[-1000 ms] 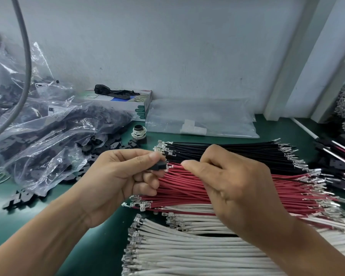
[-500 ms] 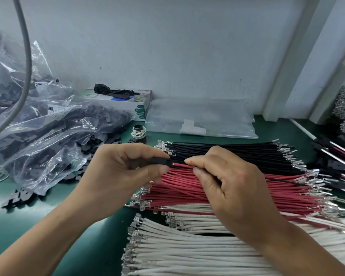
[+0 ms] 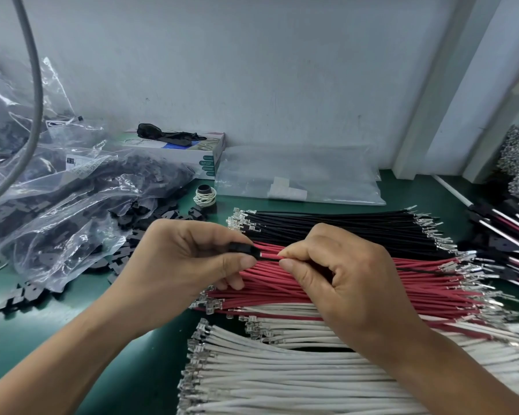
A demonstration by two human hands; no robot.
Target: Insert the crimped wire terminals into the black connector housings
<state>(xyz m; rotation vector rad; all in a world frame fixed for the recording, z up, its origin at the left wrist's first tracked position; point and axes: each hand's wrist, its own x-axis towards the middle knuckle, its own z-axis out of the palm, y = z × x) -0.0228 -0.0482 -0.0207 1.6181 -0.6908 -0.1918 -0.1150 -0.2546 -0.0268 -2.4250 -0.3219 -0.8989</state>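
Above the red wires (image 3: 357, 283), the left hand (image 3: 186, 265) pinches a black housing (image 3: 242, 250); the right hand (image 3: 336, 265) pinches a black wire (image 3: 270, 258) (red half a second ago), now apparently seated.

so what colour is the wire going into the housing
Red, clearest in the head view: the wire runs from the right hand into the black housing held by the left hand.

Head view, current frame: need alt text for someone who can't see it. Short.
Over a green bench, the left hand pinches a black connector housing while the right hand pinches a wire whose end meets the housing. Beneath the hands lie rows of black wires, red wires and white wires with crimped terminals; clear bags of black parts sit at left.
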